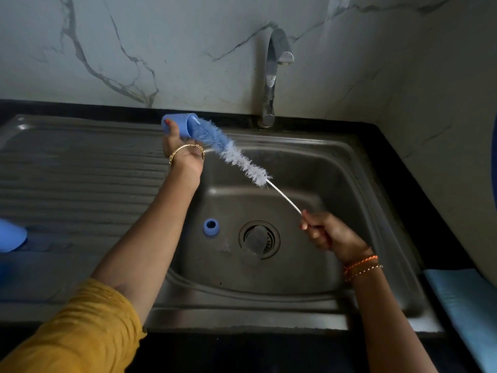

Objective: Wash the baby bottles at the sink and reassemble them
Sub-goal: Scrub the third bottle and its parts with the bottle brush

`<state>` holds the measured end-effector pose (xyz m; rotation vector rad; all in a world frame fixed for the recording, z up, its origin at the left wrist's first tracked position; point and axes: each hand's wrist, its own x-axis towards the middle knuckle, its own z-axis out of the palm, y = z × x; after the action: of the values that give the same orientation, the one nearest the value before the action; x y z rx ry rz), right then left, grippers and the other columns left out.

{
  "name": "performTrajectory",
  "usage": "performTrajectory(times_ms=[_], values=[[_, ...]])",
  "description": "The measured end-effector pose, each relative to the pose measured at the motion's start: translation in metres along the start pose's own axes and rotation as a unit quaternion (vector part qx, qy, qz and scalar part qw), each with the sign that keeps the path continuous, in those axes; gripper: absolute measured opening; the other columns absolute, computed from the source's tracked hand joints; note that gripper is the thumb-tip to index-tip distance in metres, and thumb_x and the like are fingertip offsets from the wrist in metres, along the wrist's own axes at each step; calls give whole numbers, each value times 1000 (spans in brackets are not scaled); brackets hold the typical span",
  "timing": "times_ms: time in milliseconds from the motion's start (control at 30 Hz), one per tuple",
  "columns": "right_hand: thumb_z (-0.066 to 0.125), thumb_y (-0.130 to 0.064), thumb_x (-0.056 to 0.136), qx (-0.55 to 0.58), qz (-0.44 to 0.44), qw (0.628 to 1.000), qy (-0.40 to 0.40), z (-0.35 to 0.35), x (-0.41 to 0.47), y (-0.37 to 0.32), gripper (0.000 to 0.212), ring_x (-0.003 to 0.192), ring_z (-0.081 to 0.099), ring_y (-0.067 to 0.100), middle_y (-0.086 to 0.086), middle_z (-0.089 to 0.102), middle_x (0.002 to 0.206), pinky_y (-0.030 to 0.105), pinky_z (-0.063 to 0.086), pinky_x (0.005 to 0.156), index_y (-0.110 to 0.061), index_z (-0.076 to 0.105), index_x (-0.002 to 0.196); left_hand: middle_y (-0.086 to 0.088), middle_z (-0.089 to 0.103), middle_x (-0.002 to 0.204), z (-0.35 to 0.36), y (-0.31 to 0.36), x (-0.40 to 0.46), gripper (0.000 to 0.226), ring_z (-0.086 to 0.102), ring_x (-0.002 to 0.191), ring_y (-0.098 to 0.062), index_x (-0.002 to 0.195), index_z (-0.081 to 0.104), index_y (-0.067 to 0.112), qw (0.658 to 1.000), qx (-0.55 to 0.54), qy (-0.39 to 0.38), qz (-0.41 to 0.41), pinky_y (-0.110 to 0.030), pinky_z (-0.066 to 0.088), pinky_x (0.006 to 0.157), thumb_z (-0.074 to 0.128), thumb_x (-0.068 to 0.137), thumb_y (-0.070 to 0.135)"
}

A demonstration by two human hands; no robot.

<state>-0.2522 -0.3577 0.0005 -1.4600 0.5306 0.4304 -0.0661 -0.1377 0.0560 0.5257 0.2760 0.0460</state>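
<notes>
While left hand [179,146] gripped light, likely slippery blue cap [179,124] above sink [376,200], right hand [326,234] pinched bottle brush [236,157] by thin wire stem; bristles soft, tip inside cap.

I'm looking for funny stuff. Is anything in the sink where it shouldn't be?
Not really. A small blue ring lies alone on the sink floor near the drain, probably a bottle part waiting to be washed. The tap shows no running water. Nothing looks spilled or broken.
</notes>
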Motion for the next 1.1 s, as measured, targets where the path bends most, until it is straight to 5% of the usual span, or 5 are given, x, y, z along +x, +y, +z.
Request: performTrajectory(times_ms=[400,633,767,900,1100], values=[[58,-20,88,-156,-226,913,301,-8,5,15,26,58,50,16,8,55,59,29,40,58,1,68,78,-1,58,91,-33,-4,-27,15,59,86,-15,89,52,16,980,199,11,-5,-28,53,70,65,84,9],[58,-24,83,-265,-258,795,481,4,-9,20,14,83,63,26,6,69,80,25,37,65,-17,70,83,2,53,80,-82,-82,-70,41,44,60,-4,89,50,13,866,497,-46,-11,-4,36,48,83,65,13],[58,-24,82,-228,-226,737,595,-7,-24,24,15,85,62,38,16,67,78,27,33,64,-14,69,81,-1,57,92,-98,-125,-98,47,55,82,-16,99,52,14,739,645,-190,-27,-11,38,62,84,66,23],[54,-24,83,-156,-193,720,648,-21,-28,22,19,87,60,42,20,66,81,30,35,66,-11,68,84,-14,46,128,-99,-151,-105,57,50,114,-30,131,46,10,532,768,-357,32,-29,35,90,63,85,38],[47,-22,85,-234,-126,709,653,-61,-28,-2,24,93,60,42,21,66,95,35,42,68,-15,67,97,-8,56,124,-102,-191,-107,53,51,114,-26,123,53,16,327,856,-391,90,-35,29,93,42,90,56]])
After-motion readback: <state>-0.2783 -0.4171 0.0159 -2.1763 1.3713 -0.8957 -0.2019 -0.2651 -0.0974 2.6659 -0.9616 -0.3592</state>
